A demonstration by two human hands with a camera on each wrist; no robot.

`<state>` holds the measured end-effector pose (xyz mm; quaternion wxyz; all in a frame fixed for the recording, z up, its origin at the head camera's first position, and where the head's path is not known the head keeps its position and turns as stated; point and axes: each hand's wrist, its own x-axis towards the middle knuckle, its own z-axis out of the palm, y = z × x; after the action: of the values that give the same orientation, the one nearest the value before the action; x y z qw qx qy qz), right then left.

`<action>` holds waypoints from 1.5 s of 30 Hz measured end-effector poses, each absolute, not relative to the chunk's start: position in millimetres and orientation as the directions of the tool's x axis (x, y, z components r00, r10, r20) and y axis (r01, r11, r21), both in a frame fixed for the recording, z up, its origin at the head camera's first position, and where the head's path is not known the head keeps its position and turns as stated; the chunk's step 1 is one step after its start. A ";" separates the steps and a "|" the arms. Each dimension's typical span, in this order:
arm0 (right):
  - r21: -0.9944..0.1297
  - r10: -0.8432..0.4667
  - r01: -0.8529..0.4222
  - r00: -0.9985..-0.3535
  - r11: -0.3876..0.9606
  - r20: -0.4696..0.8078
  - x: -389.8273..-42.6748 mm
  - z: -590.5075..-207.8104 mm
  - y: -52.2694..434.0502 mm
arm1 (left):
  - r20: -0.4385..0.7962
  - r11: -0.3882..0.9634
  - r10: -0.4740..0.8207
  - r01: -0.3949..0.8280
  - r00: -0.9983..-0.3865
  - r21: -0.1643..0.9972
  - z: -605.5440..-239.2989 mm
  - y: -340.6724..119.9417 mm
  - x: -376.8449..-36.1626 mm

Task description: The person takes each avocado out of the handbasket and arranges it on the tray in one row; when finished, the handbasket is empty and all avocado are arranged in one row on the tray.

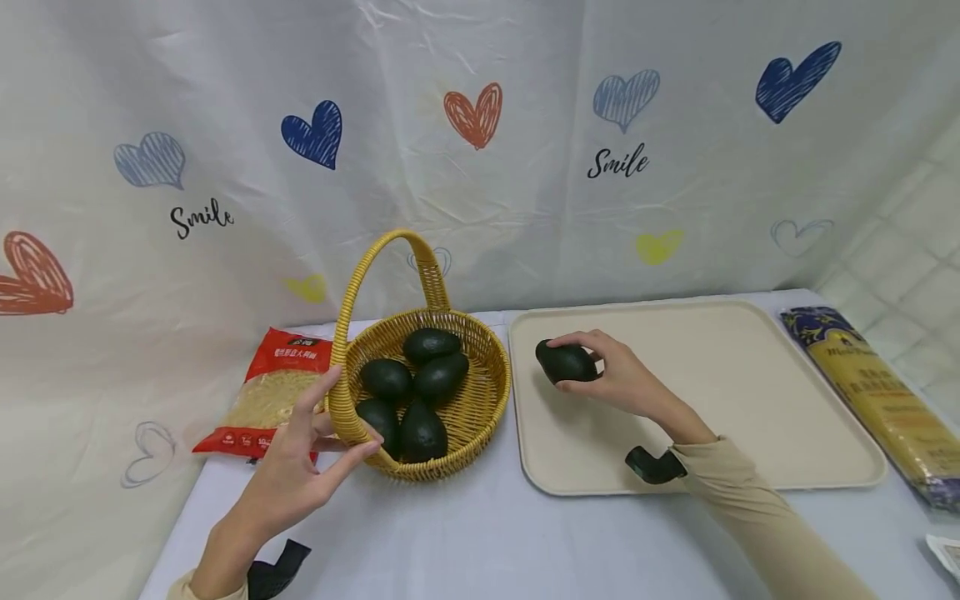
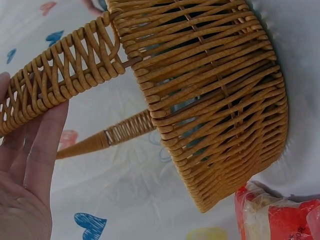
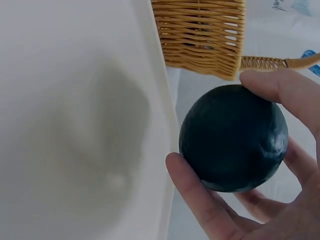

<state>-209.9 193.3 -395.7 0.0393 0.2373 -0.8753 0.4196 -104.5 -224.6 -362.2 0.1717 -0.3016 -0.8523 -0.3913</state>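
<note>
Lying at the far left of the table (image 1: 480, 533) is a red bag of noodles (image 1: 272, 392), partly hidden behind the left hand (image 1: 296, 475). That hand is reaching toward the wicker basket (image 1: 480, 400) with its fingers straight and spread, the thumb and fingertips just at the near rim; in the left wrist view the fingers (image 2: 42, 145) are lying along the woven handle (image 2: 60, 85), gripping nothing. The basket is holding five dark avocados (image 1: 420, 392), packed close together. Just beside it to the right, a beige tray (image 1: 750, 392) is sitting flat on the table. Over the tray's left part, the right hand (image 1: 622, 379) is curling its fingers and thumb around a single avocado (image 1: 564, 362); whether it is touching the tray cannot be told. In the right wrist view, that fruit (image 3: 232, 137) is sitting between fingers above and thumb below. At the far right, a long packet of spaghetti (image 1: 877, 400) is lying alongside the tray's edge.
</note>
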 end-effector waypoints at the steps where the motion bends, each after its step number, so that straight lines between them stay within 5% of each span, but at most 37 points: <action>1: -0.718 -0.387 -0.451 -0.882 0.529 0.269 -211.1 -397.0 191.4 | 0.536 0.513 0.379 0.654 -0.754 0.556 -361.9 -225.2 -104.3; 20: -0.647 -0.314 -0.378 -0.924 0.662 0.218 -217.6 -419.9 162.5 | 0.571 0.506 0.359 0.668 -0.738 0.545 -363.3 -221.8 -105.1; 45: -0.752 -0.351 -0.225 -0.936 0.620 -0.009 -217.7 -397.1 164.2 | 0.546 0.505 0.364 0.652 -0.755 0.566 -362.4 -226.3 -104.0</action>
<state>-217.7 164.2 -397.1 -0.0779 0.1606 -0.8965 0.4055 -104.0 -226.3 -362.4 0.1815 -0.2994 -0.8482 -0.3974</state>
